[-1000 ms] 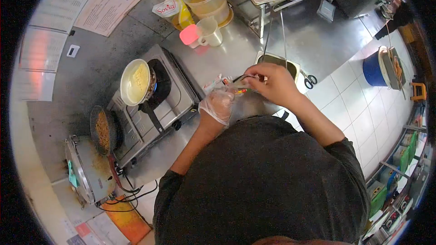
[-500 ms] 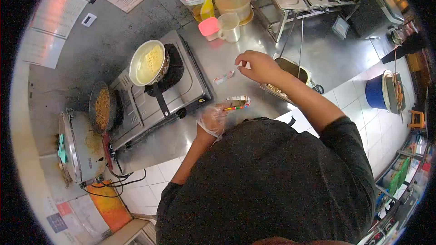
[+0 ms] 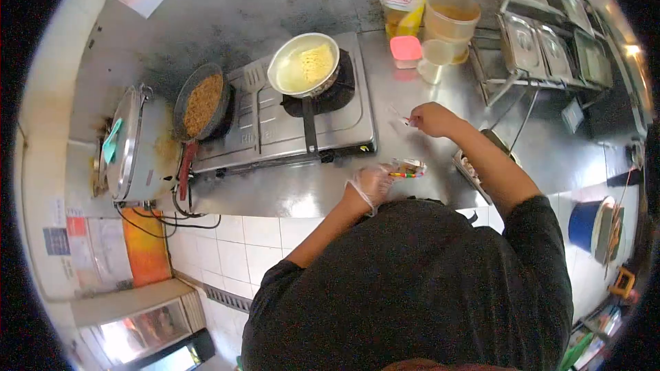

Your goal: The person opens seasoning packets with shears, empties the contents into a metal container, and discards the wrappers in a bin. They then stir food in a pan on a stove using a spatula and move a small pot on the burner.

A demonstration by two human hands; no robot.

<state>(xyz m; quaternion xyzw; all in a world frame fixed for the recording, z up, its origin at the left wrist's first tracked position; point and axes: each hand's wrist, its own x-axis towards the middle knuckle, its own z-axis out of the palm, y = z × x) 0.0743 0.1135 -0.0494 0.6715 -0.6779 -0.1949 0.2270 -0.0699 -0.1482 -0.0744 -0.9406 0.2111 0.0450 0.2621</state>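
Observation:
My left hand (image 3: pixel 373 184), in a clear plastic glove, is closed on an opened, colourful foil packet (image 3: pixel 410 167) near the counter's front edge. My right hand (image 3: pixel 438 121) is bare and pinches a small white-and-red sachet (image 3: pixel 404 121) just over the steel counter. Left of the sachet, a saucepan (image 3: pixel 277 72) of liquid with a block of instant noodles (image 3: pixel 316 64) sits on the gas stove (image 3: pixel 275 139). Its black handle points toward me.
A frying pan (image 3: pixel 184 96) of brown crumbly food stands on the left burner, beside a large lidded cooker (image 3: pixel 141 165). Behind my hands are a pink-lidded tub (image 3: pixel 405 48), a mug (image 3: pixel 434 62), a bucket (image 3: pixel 450 17) and an oil pouch (image 3: pixel 400 10). A metal tray (image 3: pixel 474 177) lies under my right forearm.
My right hand has come down to the sachet that lay on the counter and now pinches it. My left hand still holds the packet. The view has turned, shifting the scene.

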